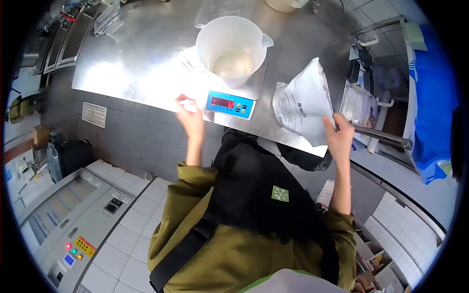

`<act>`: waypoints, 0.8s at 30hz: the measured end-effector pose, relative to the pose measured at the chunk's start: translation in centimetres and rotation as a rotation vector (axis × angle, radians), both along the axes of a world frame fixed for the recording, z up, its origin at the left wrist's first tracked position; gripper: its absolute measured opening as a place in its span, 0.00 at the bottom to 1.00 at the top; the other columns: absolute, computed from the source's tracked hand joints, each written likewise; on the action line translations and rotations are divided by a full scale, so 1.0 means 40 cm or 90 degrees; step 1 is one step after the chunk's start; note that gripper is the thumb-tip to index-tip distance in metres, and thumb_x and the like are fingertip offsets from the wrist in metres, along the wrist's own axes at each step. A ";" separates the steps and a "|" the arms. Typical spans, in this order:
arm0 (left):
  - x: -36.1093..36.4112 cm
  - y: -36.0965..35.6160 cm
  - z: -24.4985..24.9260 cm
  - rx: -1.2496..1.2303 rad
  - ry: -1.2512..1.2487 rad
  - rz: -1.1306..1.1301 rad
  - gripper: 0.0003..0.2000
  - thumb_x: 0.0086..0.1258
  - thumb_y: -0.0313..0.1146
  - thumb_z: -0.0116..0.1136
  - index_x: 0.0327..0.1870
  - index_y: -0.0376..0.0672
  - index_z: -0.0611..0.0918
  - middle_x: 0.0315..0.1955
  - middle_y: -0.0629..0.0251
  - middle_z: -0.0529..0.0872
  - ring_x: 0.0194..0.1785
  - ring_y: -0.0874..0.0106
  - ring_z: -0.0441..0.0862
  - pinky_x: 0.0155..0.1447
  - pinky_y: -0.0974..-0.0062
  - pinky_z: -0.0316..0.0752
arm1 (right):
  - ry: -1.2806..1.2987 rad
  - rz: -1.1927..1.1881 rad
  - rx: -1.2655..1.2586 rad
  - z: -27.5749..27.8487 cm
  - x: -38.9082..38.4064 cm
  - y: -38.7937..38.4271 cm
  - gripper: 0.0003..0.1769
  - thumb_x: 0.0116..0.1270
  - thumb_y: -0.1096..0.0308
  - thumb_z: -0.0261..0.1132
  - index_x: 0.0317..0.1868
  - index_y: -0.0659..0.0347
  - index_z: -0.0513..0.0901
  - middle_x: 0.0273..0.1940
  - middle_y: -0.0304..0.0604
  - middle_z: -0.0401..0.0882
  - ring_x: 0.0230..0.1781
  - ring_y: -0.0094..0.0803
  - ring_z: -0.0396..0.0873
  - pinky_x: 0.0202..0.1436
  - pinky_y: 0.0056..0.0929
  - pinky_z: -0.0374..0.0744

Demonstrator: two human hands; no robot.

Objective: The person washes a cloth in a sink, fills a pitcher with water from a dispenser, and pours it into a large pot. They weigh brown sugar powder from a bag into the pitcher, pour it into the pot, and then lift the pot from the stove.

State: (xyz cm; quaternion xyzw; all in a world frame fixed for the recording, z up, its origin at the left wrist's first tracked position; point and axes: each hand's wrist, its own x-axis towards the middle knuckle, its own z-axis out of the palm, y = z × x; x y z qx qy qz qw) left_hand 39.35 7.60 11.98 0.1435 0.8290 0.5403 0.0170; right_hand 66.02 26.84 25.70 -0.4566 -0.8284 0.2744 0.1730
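A white plastic measuring jug (210, 41) stands on a digital scale (229, 105) with a blue panel and red lit digits. A little pale content shows at the jug's bottom. Left of the scale, at the table's front edge, my left hand (191, 119) is closed around a small white object (186, 102), mostly hidden by the fingers and glare. My right hand (340, 136) grips the side of a white, printed pouch (302, 102) right of the scale. The pouch leans, its top edge toward the back; its inside is hidden.
All this is on a steel table (141, 44). A clear plastic lid or tray (222, 10) lies behind the jug, and a pale container (283, 4) stands at the back. Beyond the right edge are a metal rail (381, 135) and a blue plastic sheet (435, 102).
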 end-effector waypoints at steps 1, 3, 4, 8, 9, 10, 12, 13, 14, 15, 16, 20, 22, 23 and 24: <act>-0.071 0.011 -0.001 0.076 0.121 0.080 0.15 0.65 0.33 0.46 0.50 0.36 0.68 0.39 0.54 0.77 0.45 0.63 0.74 0.52 0.70 0.66 | 0.013 -0.020 -0.019 -0.005 0.005 -0.009 0.08 0.55 0.75 0.62 0.27 0.71 0.71 0.19 0.40 0.67 0.21 0.20 0.58 0.24 0.20 0.62; -0.159 0.064 0.089 0.323 0.081 -0.001 0.20 0.68 0.40 0.43 0.55 0.37 0.66 0.45 0.54 0.74 0.51 0.64 0.70 0.57 0.70 0.61 | 0.049 -0.053 -0.053 -0.022 0.022 -0.014 0.08 0.55 0.75 0.62 0.26 0.71 0.71 0.18 0.40 0.65 0.21 0.20 0.57 0.24 0.20 0.62; -0.181 0.078 0.113 0.364 0.024 -0.106 0.20 0.69 0.42 0.41 0.55 0.36 0.66 0.47 0.55 0.73 0.52 0.65 0.69 0.58 0.70 0.61 | 0.072 -0.067 -0.067 -0.033 0.036 -0.013 0.08 0.55 0.75 0.62 0.26 0.70 0.71 0.18 0.40 0.64 0.21 0.20 0.57 0.23 0.20 0.61; -0.194 0.120 0.128 0.321 -0.055 -0.321 0.22 0.71 0.47 0.37 0.54 0.37 0.68 0.50 0.58 0.72 0.54 0.70 0.69 0.58 0.71 0.63 | 0.102 -0.092 -0.069 -0.051 0.061 -0.016 0.09 0.55 0.74 0.62 0.26 0.70 0.70 0.18 0.39 0.62 0.21 0.20 0.56 0.23 0.20 0.61; -0.188 0.123 0.111 0.257 -0.038 -0.320 0.22 0.71 0.47 0.37 0.53 0.38 0.69 0.49 0.59 0.72 0.53 0.71 0.69 0.57 0.71 0.63 | 0.107 -0.097 -0.070 -0.052 0.064 -0.019 0.09 0.56 0.74 0.62 0.27 0.70 0.70 0.18 0.39 0.63 0.21 0.20 0.56 0.23 0.20 0.61; -0.180 0.128 0.111 0.290 -0.072 -0.328 0.23 0.70 0.50 0.38 0.51 0.38 0.70 0.48 0.61 0.73 0.51 0.72 0.70 0.57 0.71 0.64 | 0.113 -0.107 -0.074 -0.055 0.064 -0.020 0.09 0.55 0.74 0.62 0.27 0.70 0.70 0.18 0.39 0.62 0.21 0.20 0.56 0.23 0.20 0.61; -0.152 0.123 0.123 0.273 -0.085 -0.315 0.23 0.70 0.50 0.37 0.50 0.39 0.70 0.48 0.61 0.74 0.51 0.72 0.71 0.57 0.71 0.64 | 0.135 -0.108 -0.068 -0.055 0.058 -0.023 0.09 0.55 0.74 0.62 0.27 0.70 0.70 0.18 0.39 0.62 0.21 0.20 0.56 0.23 0.20 0.61; -0.130 0.121 0.134 0.265 -0.092 -0.306 0.22 0.70 0.51 0.37 0.50 0.39 0.70 0.47 0.61 0.74 0.51 0.71 0.71 0.58 0.71 0.64 | 0.145 -0.106 -0.065 -0.056 0.056 -0.023 0.09 0.55 0.74 0.62 0.27 0.70 0.70 0.18 0.39 0.62 0.21 0.20 0.56 0.23 0.20 0.61; -0.115 0.125 0.136 0.276 -0.093 -0.296 0.23 0.70 0.51 0.37 0.50 0.39 0.70 0.47 0.61 0.74 0.52 0.71 0.71 0.59 0.70 0.63 | 0.146 -0.104 -0.061 -0.060 0.058 -0.021 0.09 0.55 0.74 0.62 0.27 0.70 0.69 0.18 0.39 0.61 0.21 0.19 0.56 0.23 0.20 0.61; -0.100 0.128 0.136 0.287 -0.094 -0.286 0.23 0.70 0.51 0.37 0.50 0.39 0.70 0.48 0.61 0.74 0.52 0.71 0.71 0.59 0.70 0.63 | 0.147 -0.102 -0.057 -0.066 0.061 -0.019 0.10 0.56 0.74 0.62 0.27 0.70 0.69 0.18 0.39 0.61 0.22 0.19 0.56 0.23 0.20 0.61; -0.090 0.130 0.137 0.296 -0.095 -0.276 0.23 0.70 0.51 0.37 0.50 0.39 0.70 0.48 0.61 0.74 0.53 0.71 0.70 0.60 0.70 0.63 | 0.149 -0.100 -0.053 -0.071 0.063 -0.018 0.10 0.56 0.73 0.62 0.27 0.70 0.69 0.18 0.39 0.61 0.22 0.19 0.56 0.23 0.20 0.61; -0.069 0.134 0.157 0.310 -0.111 -0.281 0.23 0.70 0.51 0.36 0.50 0.38 0.70 0.48 0.60 0.74 0.55 0.70 0.70 0.62 0.68 0.62 | 0.148 -0.104 -0.077 -0.075 0.067 -0.017 0.10 0.56 0.73 0.62 0.27 0.69 0.69 0.18 0.38 0.61 0.22 0.19 0.56 0.23 0.19 0.61; -0.072 0.133 0.156 0.318 -0.105 -0.292 0.23 0.70 0.51 0.36 0.50 0.38 0.69 0.48 0.59 0.73 0.55 0.69 0.70 0.62 0.68 0.62 | 0.125 -0.104 -0.089 -0.069 0.064 -0.018 0.10 0.57 0.73 0.61 0.27 0.69 0.68 0.18 0.38 0.61 0.23 0.19 0.56 0.24 0.19 0.61; -0.075 0.131 0.159 0.301 -0.104 -0.303 0.24 0.70 0.51 0.36 0.50 0.37 0.69 0.48 0.59 0.73 0.55 0.69 0.70 0.62 0.68 0.62 | 0.128 -0.093 -0.100 -0.066 0.064 -0.018 0.10 0.57 0.72 0.61 0.27 0.69 0.68 0.18 0.37 0.61 0.23 0.18 0.56 0.24 0.19 0.61; -0.080 0.128 0.162 0.285 -0.104 -0.315 0.24 0.70 0.51 0.35 0.50 0.37 0.69 0.48 0.59 0.73 0.55 0.69 0.69 0.62 0.68 0.61 | 0.131 -0.083 -0.110 -0.063 0.064 -0.015 0.10 0.58 0.72 0.60 0.27 0.69 0.68 0.19 0.37 0.61 0.23 0.18 0.56 0.24 0.18 0.61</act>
